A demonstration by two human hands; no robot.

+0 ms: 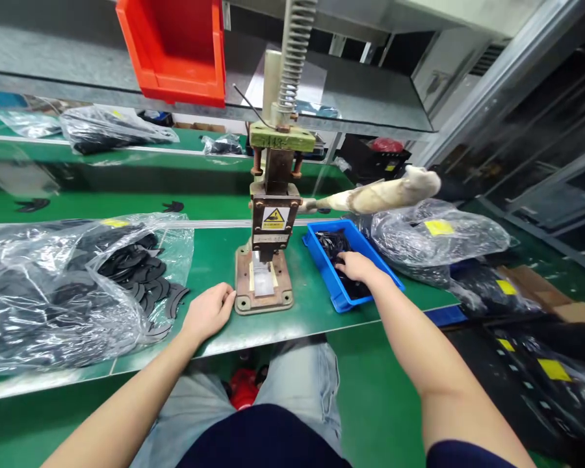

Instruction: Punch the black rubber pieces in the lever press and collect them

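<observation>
My left hand (209, 313) rests on the green bench, fingers loosely bent, its fingertips against the base plate (244, 301) of a hand press. Nothing shows in it. The press (274, 218) stands upright, with a warning label on its front and a pale block (262, 283) in the fixture under its ram. Inside a blue bin (334, 286) to the right, my right hand (358, 268) has its fingers closed among small black parts (332, 242). It seems to pinch a black part, mostly hidden by the fingers.
An open plastic bag (68, 312) of curved black pieces (149, 276) lies at left. The press lever (380, 195) sticks out above the blue bin. Bagged parts (433, 237) sit at right. A red bin (175, 62) hangs over the shelf edge.
</observation>
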